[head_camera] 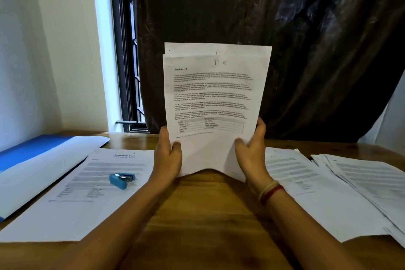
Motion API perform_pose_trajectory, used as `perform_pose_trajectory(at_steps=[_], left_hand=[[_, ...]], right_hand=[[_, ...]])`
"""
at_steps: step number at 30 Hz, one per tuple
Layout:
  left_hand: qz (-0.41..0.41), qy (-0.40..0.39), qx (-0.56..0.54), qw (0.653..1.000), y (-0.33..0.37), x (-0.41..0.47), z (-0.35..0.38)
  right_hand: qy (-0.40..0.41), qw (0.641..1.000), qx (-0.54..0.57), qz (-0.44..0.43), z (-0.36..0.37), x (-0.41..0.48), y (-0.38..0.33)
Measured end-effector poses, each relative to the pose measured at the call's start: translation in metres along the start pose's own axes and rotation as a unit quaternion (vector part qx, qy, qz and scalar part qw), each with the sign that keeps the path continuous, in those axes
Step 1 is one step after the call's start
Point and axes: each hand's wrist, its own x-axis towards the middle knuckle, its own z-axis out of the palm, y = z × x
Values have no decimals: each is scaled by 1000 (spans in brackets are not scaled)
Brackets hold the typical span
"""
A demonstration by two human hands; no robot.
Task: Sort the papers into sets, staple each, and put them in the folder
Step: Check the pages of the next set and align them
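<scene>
I hold a set of printed papers (213,99) upright over the middle of the wooden table (206,215); its front sheet reads "Section 10". My left hand (167,152) grips the set's lower left edge and my right hand (252,149) grips its lower right edge, thumbs on the front. The sheets behind stick up slightly above the front one. A small blue stapler (121,179) lies on a printed paper set (87,193) to the left. Further left lies the open blue folder (32,160).
Another printed sheet (317,193) lies flat at my right, and a loose fanned pile of papers (372,182) lies at the far right. A dark curtain (263,39) hangs behind the table, with a window (122,50) and white wall at the left.
</scene>
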Motion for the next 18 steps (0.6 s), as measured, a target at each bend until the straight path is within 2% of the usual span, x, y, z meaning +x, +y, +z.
perform_pose_trajectory(at_steps=[6,18], left_hand=[[-84,-40,18,996,-15,-6,0],[-106,-57,31,992,-19,-4,-6]], right_hand=[[-22,995,-31,95,5,-5,17],[-29,993,-44,109,6,-4,19]])
